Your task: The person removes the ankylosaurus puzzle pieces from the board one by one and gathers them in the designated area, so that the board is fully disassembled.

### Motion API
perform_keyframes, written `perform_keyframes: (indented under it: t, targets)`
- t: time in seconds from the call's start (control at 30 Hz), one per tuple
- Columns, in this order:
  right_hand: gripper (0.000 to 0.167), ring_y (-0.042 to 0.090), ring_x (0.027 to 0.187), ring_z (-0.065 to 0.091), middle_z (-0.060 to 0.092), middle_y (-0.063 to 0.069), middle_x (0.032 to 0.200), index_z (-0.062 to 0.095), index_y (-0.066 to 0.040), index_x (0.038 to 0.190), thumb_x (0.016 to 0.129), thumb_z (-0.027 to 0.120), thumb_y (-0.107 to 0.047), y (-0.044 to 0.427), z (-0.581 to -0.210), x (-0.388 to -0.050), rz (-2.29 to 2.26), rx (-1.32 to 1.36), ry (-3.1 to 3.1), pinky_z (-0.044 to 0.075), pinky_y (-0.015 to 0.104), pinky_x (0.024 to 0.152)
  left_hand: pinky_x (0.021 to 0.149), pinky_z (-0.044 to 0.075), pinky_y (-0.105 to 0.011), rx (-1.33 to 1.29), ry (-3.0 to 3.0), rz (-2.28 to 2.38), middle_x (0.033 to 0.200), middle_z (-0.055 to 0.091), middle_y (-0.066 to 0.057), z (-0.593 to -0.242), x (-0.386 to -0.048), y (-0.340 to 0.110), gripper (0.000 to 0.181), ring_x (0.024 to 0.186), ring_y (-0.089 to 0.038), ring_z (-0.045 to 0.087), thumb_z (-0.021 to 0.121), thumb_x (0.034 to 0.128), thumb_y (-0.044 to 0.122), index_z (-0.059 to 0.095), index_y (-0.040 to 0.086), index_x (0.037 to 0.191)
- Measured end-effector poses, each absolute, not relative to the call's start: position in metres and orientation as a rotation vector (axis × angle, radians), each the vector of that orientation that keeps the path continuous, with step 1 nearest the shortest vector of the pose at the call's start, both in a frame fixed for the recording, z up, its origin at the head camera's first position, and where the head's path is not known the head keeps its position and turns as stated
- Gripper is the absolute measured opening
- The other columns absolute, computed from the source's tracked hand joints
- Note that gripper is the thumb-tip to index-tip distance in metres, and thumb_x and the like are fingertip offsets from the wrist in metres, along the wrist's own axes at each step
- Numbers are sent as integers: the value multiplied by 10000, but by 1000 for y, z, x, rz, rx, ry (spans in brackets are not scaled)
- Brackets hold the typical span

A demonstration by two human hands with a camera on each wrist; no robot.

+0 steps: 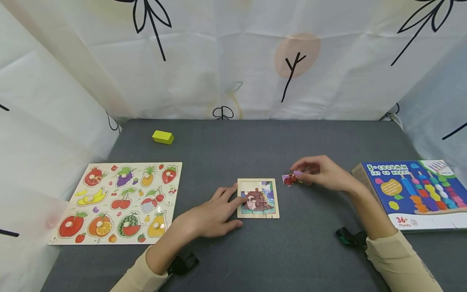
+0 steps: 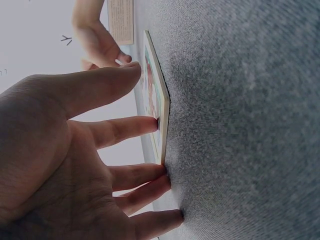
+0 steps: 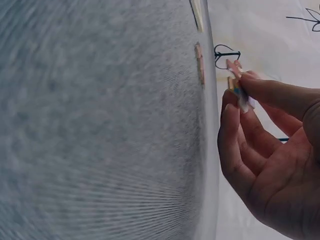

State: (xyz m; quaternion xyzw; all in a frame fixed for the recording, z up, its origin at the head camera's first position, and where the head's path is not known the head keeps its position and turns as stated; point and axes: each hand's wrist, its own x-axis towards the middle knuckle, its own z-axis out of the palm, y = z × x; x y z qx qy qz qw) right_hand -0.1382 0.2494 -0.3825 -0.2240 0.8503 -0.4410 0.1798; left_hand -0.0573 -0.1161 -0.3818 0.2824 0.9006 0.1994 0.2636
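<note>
A small wooden jigsaw puzzle (image 1: 239,198), partly filled with brown animal pieces, lies flat on the table. My left hand (image 1: 217,213) rests beside it with fingers spread, the index fingertip touching the puzzle's face. In the left wrist view, other fingertips of that hand touch its edge and the cloth. To the right, my right hand (image 1: 326,173) pinches a small jigsaw piece (image 3: 243,100) between thumb and fingers, raised off the table. Its picture is mostly hidden by the fingers. A red and purple jigsaw piece (image 1: 289,181) shows just left of the fingertips.
A fruit peg puzzle board (image 1: 142,204) lies on the left. Behind it sits a yellow-green block (image 1: 163,137). A blue toy box (image 1: 405,194) stands at the right, close to my right forearm. White printed curtains (image 1: 248,61) hang round the grey table (image 1: 262,251).
</note>
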Motion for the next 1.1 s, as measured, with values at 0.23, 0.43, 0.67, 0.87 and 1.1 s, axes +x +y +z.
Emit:
perform_keyframes:
  t: [0.23, 0.43, 0.67, 0.87, 1.1]
  targets:
    - [192, 75, 765, 675, 767, 145, 1031, 767, 1, 1207, 1028, 705, -30, 253, -388, -143, -1213, -619, 2430, 591, 280, 673, 1239, 449, -553, 765, 2440, 540, 1832, 154, -143, -382, -57, -116, 648, 1637, -341, 244, 670, 1078, 354, 444, 178, 1659]
    - [193, 59, 737, 623, 765, 116, 983, 780, -4, 1199, 1025, 699, -17, 257, -390, -145, -1184, -604, 2447, 554, 265, 645, 1234, 454, -554, 772, 2448, 540, 1828, 163, -153, -382, -56, -116, 643, 1633, -348, 255, 669, 1080, 345, 445, 168, 1657]
    - [201, 45, 740, 604, 807, 87, 983, 780, -4, 1214, 1032, 702, -38, 255, -388, -145, -1130, -581, 2440, 532, 247, 654, 1231, 460, -553, 766, 2453, 527, 1825, 174, -160, -381, -55, -115, 642, 1628, -358, 269, 672, 1080, 348, 453, 162, 1653]
    - [192, 41, 744, 632, 826, 83, 956, 786, 0, 1200, 1031, 705, -44, 255, -388, -144, -1093, -586, 2463, 515, 240, 654, 1227, 467, -548, 771, 2460, 518, 1820, 189, -169, -380, -56, -114, 630, 1620, -363, 289, 666, 1084, 347, 460, 157, 1648]
    - [208, 42, 804, 668, 827, 97, 1019, 792, 4, 1204, 1015, 729, -55, 254, -387, -144, -1065, -594, 2491, 510, 229, 680, 1229, 464, -546, 783, 2484, 519, 1806, 217, -189, -381, -56, -114, 616, 1605, -378, 313, 670, 1081, 337, 477, 144, 1634]
